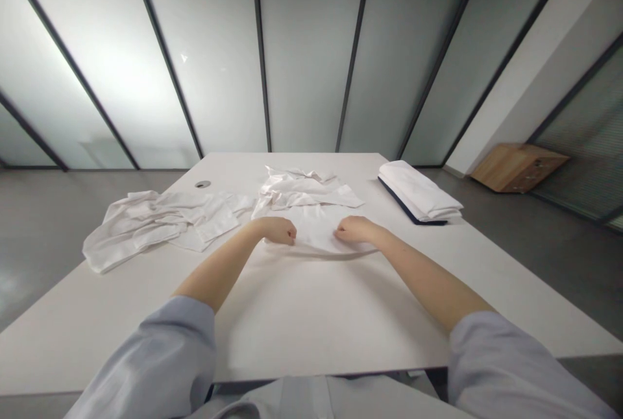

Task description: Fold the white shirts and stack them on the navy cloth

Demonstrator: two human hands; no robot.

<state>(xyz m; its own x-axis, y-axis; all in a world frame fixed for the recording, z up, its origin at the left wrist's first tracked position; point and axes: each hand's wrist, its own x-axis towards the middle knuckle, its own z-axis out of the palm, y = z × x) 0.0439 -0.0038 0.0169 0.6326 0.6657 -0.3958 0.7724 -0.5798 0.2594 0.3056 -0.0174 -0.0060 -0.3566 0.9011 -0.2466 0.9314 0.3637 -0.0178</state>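
My left hand (278, 230) and my right hand (356, 229) rest on a flat white cloth (318, 229) at the middle of the white table (311, 315). Both hands are curled into loose fists and seem to pinch the cloth at its sides. A rumpled white garment (302, 189) lies just beyond them and seems to join the flat cloth. To the left of my left hand lies a crumpled white shirt (156, 224). A folded white stack with a dark navy edge (418, 192) sits at the far right of the table.
A round metal cable grommet (202, 183) is set into the far left of the tabletop. Frosted glass panels with dark frames stand behind the table. A low wooden cabinet (518, 167) stands on the grey floor at the right.
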